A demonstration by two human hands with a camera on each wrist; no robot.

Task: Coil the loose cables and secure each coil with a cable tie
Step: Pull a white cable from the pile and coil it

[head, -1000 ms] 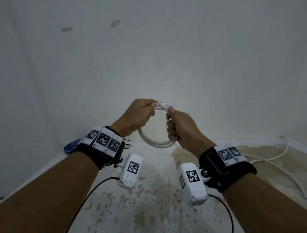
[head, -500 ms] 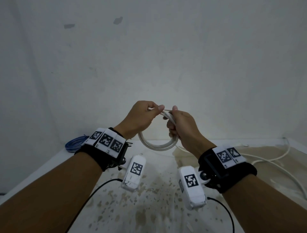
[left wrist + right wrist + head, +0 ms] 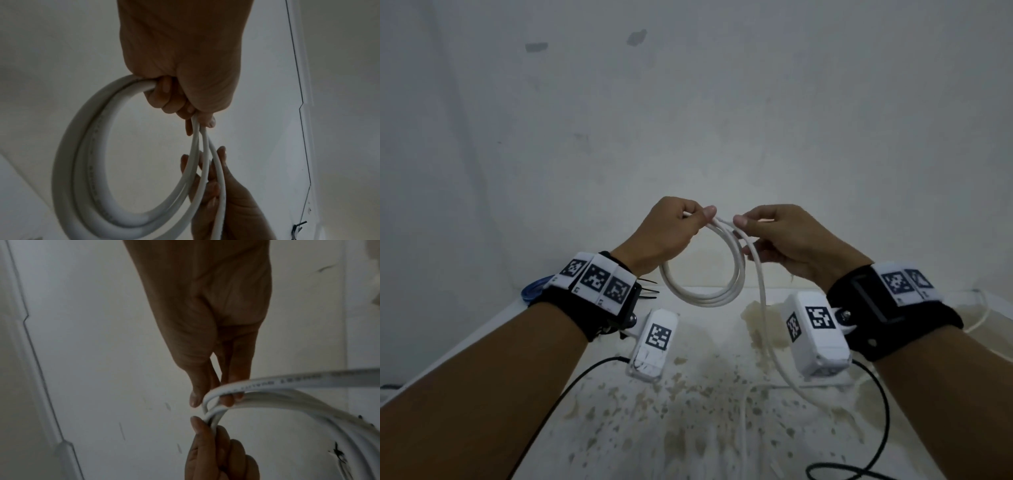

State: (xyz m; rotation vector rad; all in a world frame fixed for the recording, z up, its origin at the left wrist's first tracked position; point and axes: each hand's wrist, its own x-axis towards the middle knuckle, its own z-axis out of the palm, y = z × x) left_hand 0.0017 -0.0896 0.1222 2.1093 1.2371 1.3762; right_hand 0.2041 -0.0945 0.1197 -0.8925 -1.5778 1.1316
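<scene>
The left hand point(image 3: 667, 233) has its fingers point(image 3: 164, 95) curled tight round the top of a white cable point(image 3: 702, 298), thumb pressed on the strands, so that several loops hang below as a coil in the air above the desk point(image 3: 722, 428). Just beside it, the right hand point(image 3: 787, 240) pinches the same cable between thumb and fingers point(image 3: 236, 386), at the point where a loose strand leaves the coil. That strand drops past the right wrist, down to the stained desk and off toward the right. At the desk's far left edge, behind the left wrist, lies a blue cable point(image 3: 536, 291), partly hidden. Black cable ties point(image 3: 649, 291) stick out beside the left wristband.
</scene>
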